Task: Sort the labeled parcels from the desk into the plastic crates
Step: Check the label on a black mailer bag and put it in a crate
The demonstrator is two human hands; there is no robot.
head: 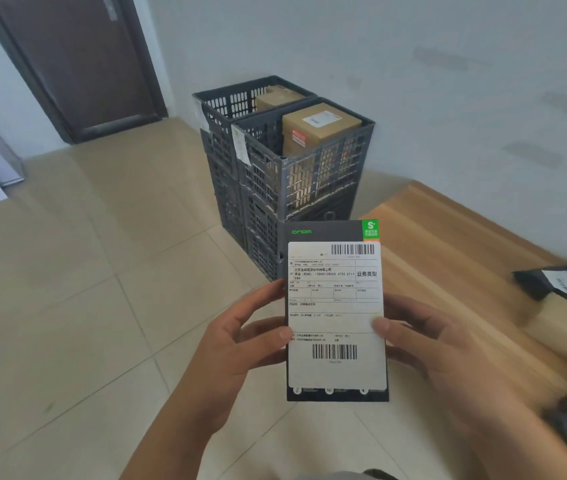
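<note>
Right, from the head view I have the dark flat parcel (335,313) held up in front of me, label facing me, just off the edge of the counter (448,244). My left hand (240,341) pinches its left edge and my right hand (424,337) its right edge, so each grip is clamped on it by thumb and fingertips only. I judge that thin hold the weak point: a quick swing could let it slip to the floor. The crates (285,161) stand well ahead, side by side, each already holding a brown box (320,129); misreading the label would send it into the wrong one.
</note>
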